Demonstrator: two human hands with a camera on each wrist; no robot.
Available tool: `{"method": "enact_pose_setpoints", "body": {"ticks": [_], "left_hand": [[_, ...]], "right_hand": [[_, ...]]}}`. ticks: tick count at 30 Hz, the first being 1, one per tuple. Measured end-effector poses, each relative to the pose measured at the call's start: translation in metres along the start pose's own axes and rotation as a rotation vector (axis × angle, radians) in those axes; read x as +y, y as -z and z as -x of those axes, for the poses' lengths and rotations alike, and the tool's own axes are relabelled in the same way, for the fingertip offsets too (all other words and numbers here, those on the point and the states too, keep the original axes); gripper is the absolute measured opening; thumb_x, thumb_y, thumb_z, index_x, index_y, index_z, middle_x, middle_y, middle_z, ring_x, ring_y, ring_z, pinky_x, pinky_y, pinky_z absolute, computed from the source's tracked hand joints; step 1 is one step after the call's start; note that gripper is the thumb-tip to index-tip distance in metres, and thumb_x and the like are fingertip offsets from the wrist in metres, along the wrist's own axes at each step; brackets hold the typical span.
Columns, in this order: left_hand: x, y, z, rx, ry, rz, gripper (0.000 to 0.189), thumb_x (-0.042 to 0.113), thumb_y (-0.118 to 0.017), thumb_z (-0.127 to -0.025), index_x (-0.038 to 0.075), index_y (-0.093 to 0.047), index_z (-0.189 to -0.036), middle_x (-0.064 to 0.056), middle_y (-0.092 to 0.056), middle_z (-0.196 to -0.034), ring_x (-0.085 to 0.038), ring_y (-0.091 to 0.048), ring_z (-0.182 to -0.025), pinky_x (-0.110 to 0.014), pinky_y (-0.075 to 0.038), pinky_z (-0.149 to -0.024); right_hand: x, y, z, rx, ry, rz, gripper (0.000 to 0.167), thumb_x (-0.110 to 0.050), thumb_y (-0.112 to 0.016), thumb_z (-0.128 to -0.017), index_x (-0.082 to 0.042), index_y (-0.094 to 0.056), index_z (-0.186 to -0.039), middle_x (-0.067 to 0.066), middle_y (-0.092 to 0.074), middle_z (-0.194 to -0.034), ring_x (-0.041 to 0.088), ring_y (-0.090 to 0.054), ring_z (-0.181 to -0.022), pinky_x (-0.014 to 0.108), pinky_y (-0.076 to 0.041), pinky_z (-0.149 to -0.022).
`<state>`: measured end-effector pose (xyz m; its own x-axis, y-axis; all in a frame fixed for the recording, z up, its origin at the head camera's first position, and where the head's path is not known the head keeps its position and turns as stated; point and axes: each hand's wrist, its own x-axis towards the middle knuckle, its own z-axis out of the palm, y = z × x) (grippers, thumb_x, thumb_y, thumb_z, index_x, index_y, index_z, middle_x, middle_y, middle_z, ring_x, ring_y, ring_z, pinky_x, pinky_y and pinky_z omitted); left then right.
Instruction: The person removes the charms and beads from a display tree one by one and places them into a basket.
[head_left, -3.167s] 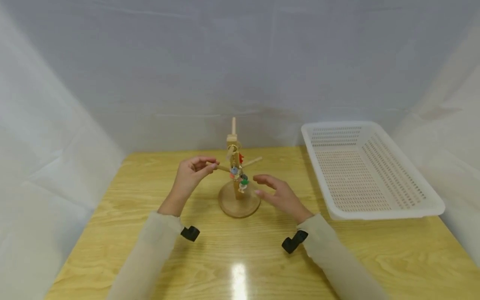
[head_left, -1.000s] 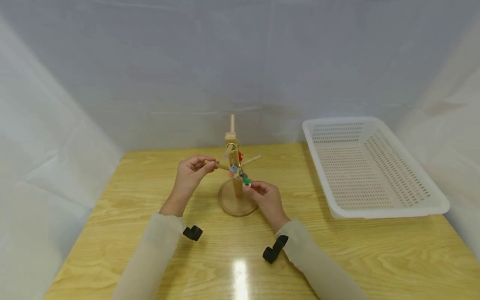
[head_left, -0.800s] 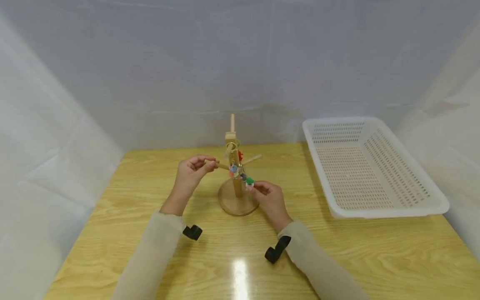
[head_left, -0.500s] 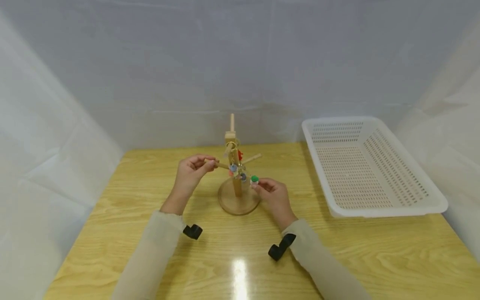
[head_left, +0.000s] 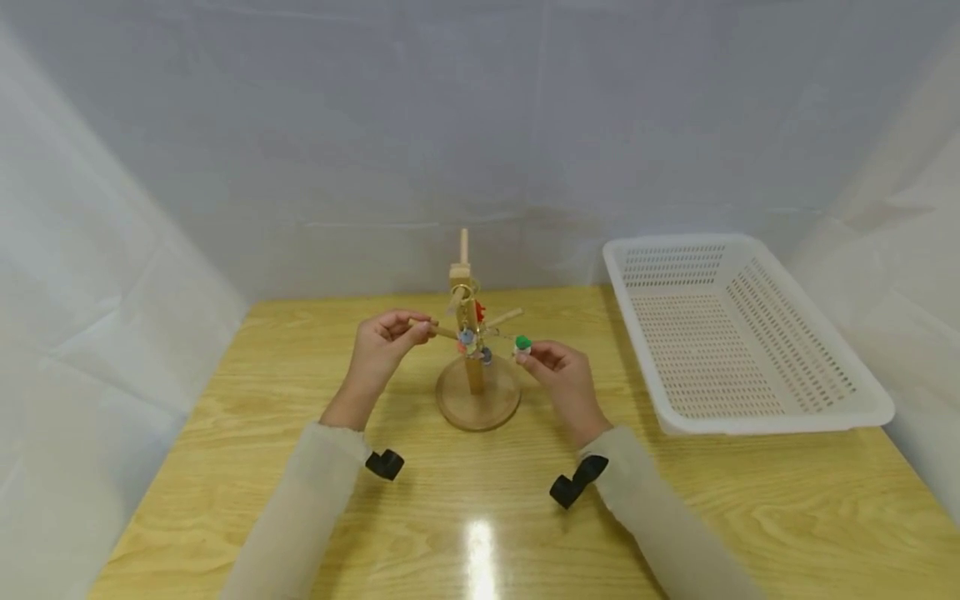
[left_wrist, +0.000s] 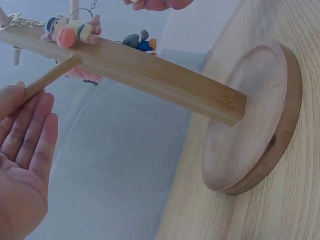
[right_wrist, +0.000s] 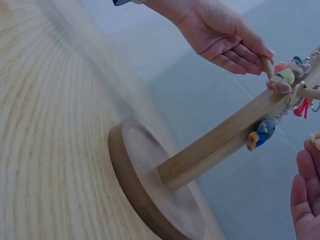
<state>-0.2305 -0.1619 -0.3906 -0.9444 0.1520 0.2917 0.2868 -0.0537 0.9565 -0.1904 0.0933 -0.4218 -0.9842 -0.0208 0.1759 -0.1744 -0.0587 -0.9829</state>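
Observation:
A wooden stand with a round base (head_left: 480, 410) and several pegs stands on the table. My left hand (head_left: 372, 358) pinches the tip of its left peg (left_wrist: 47, 79) between thumb and fingers. To the right of the post, my right hand (head_left: 566, 379) pinches a small green-topped, white figurine keychain (head_left: 522, 342). Its thin chain stretches back toward the stand's right peg (head_left: 506, 317). Other keychains hang on the stand: a figurine with a blue hat (left_wrist: 59, 30), a grey-and-blue figurine (right_wrist: 262, 133) and a red one (head_left: 481, 312).
A white perforated plastic basket (head_left: 637, 358) sits at the right of the wooden table (head_left: 300, 350). Pale sheeting (head_left: 375, 150) hangs behind and at both sides. A black wrist camera (head_left: 577, 482) is strapped at each sleeve.
My right hand came in, took hold of the green-topped keychain figurine and drew it right and slightly up, away from the post. The left hand has stayed on the peg.

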Motion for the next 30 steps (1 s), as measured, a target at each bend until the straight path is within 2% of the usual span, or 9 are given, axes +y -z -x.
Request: {"method": "enact_pose_setpoints", "body": {"ticks": [4, 9, 15, 20, 24, 30], "left_hand": [[0.001, 0.0, 0.0, -0.003, 0.007, -0.002, 0.006, 0.007, -0.065, -0.088, 0.009, -0.069, -0.092, 0.006, -0.072, -0.087, -0.008, -0.067, -0.079, -0.024, -0.056, -0.077], [0.0, 0.001, 0.0, 0.002, 0.016, -0.001, 0.006, 0.008, -0.065, -0.089, 0.006, -0.069, -0.094, 0.006, -0.072, -0.087, -0.009, -0.067, -0.079, -0.024, -0.056, -0.078], [-0.001, 0.0, 0.001, 0.002, 0.011, 0.008, 0.007, 0.007, -0.065, -0.088, 0.003, -0.068, -0.094, 0.005, -0.072, -0.086, -0.009, -0.067, -0.078, -0.025, -0.056, -0.078], [-0.001, 0.0, 0.001, 0.005, 0.011, 0.0, 0.005, 0.007, -0.065, -0.089, 0.005, -0.068, -0.093, 0.006, -0.072, -0.085, -0.009, -0.067, -0.078, -0.024, -0.056, -0.077], [-0.001, -0.001, 0.001, 0.009, 0.013, -0.006, 0.004, 0.008, -0.065, -0.089, 0.007, -0.069, -0.091, 0.006, -0.072, -0.084, -0.009, -0.067, -0.077, -0.024, -0.056, -0.074], [0.0, -0.001, 0.001, -0.001, 0.015, -0.015, 0.011, 0.008, -0.065, -0.089, -0.002, -0.067, -0.095, 0.006, -0.072, -0.085, -0.009, -0.068, -0.078, -0.024, -0.057, -0.073]], "right_hand": [[-0.011, 0.002, 0.0, 0.007, 0.009, 0.0, 0.02, -0.006, -0.067, -0.087, 0.011, -0.065, -0.099, -0.008, -0.07, -0.085, 0.009, -0.064, -0.079, 0.026, -0.055, -0.077], [-0.003, 0.009, -0.007, 0.012, 0.006, -0.023, 0.019, -0.006, -0.067, -0.087, 0.009, -0.065, -0.098, -0.009, -0.07, -0.084, 0.008, -0.064, -0.08, 0.026, -0.055, -0.078], [-0.002, 0.014, -0.011, 0.037, 0.082, -0.014, 0.015, -0.003, -0.067, -0.086, 0.008, -0.066, -0.095, -0.012, -0.07, -0.083, 0.012, -0.066, -0.08, 0.031, -0.056, -0.079], [-0.007, 0.017, -0.013, 0.042, 0.133, -0.029, 0.015, -0.004, -0.069, -0.085, 0.008, -0.066, -0.092, -0.009, -0.07, -0.082, 0.013, -0.067, -0.079, 0.027, -0.056, -0.076], [-0.012, 0.02, -0.013, 0.043, 0.138, -0.003, 0.016, -0.004, -0.069, -0.085, 0.009, -0.066, -0.093, -0.011, -0.07, -0.082, 0.012, -0.066, -0.079, 0.023, -0.055, -0.075], [-0.02, 0.023, -0.012, 0.046, 0.135, 0.017, 0.018, -0.002, -0.068, -0.085, 0.012, -0.065, -0.097, -0.014, -0.069, -0.082, 0.009, -0.065, -0.078, 0.021, -0.055, -0.074]]}}
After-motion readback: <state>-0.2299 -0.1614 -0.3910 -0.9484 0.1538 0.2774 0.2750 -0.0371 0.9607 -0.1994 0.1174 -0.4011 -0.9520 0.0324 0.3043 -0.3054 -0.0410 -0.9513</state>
